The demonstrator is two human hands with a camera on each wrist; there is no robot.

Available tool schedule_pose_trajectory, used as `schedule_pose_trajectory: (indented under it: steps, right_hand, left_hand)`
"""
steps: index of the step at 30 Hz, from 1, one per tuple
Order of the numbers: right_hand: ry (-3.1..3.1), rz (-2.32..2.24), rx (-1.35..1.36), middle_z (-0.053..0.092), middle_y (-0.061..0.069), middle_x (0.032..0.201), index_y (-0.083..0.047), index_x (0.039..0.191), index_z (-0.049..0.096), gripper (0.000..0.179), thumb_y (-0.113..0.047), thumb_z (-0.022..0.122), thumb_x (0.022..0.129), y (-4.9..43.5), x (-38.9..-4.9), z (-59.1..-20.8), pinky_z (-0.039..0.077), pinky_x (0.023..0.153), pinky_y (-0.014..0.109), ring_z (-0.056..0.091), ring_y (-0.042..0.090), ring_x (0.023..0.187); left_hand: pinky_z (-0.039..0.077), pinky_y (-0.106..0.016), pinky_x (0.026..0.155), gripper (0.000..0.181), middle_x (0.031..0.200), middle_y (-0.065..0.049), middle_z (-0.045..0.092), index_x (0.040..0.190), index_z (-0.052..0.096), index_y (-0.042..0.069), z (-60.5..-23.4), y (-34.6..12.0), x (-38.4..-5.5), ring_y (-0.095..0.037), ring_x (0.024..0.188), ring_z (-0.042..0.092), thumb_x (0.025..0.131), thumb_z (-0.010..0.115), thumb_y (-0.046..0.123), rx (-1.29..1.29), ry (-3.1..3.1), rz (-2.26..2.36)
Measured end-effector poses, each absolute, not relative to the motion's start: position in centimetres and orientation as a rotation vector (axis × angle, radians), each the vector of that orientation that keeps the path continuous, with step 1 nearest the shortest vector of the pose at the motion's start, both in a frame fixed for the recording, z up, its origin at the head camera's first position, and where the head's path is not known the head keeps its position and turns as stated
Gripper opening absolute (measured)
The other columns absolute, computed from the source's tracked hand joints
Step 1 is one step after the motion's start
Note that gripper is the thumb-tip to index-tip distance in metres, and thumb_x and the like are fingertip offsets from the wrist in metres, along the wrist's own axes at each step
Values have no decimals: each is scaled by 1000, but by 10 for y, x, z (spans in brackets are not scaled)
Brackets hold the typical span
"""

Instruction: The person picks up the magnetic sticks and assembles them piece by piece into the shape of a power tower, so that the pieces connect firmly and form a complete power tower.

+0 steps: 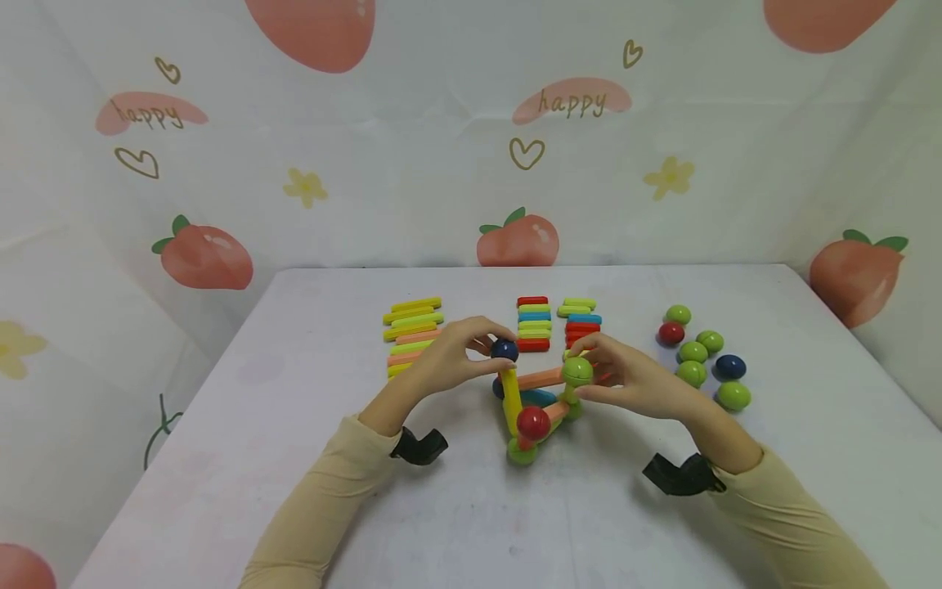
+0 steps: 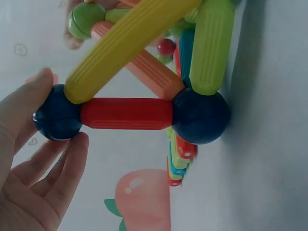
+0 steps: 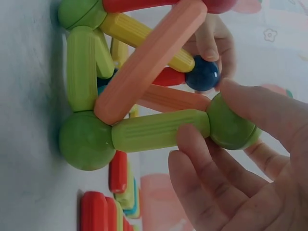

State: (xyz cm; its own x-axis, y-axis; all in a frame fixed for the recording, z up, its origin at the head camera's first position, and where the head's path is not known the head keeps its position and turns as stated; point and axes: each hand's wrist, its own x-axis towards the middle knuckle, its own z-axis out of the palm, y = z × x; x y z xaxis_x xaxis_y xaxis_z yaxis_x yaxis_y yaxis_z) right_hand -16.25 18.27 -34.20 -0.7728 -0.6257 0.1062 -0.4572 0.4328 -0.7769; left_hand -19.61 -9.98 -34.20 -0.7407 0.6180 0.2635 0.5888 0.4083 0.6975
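A framework of ridged toy building sticks and balls stands on the table between the two hands. The left hand (image 1: 455, 360) pinches a dark blue ball (image 2: 57, 112) at the framework's upper left corner. From that ball a red stick (image 2: 127, 113) runs down to a lower blue ball (image 2: 201, 116), and a yellow stick (image 1: 511, 401) slants away. At the upper right corner, the right hand (image 1: 633, 383) holds a green ball (image 1: 577, 370) between thumb and fingers, its fingertips touching the light green upright stick (image 3: 159, 130). A red ball (image 1: 533, 422) sits at the near corner.
Behind the left hand lie yellow, green and orange sticks (image 1: 412, 319) in a row. Two stacks of shorter red, green and blue sticks (image 1: 534, 323) lie at the back middle. Several loose balls (image 1: 692, 352), green, red and blue, are grouped on the right of the white table (image 1: 456, 523).
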Motion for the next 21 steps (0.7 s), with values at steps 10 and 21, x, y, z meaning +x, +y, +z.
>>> schedule_pose_trajectory:
  steps: [10, 21]
  right_hand:
    - [2438, -1284, -930, 60, 7, 111, -10, 121, 44, 42, -17, 66, 86, 171, -164, -347, 52, 81, 18, 61, 22, 102]
    - [2523, -1169, -884, 60, 17, 111, -3, 124, 44, 47, -14, 68, 85, 181, -177, -353, 57, 78, 28, 62, 16, 87]
  left_hand:
    - [54, -28, 88, 51, 117, -11, 62, 125, 53, 6, -351, -112, -196, -21, 101, 61, 80, 74, 20, 970, 2445, 1266]
    - [54, -26, 88, 41, 111, -11, 65, 118, 59, 7, -375, -127, -200, -24, 106, 61, 80, 73, 13, 887, 2313, 1123]
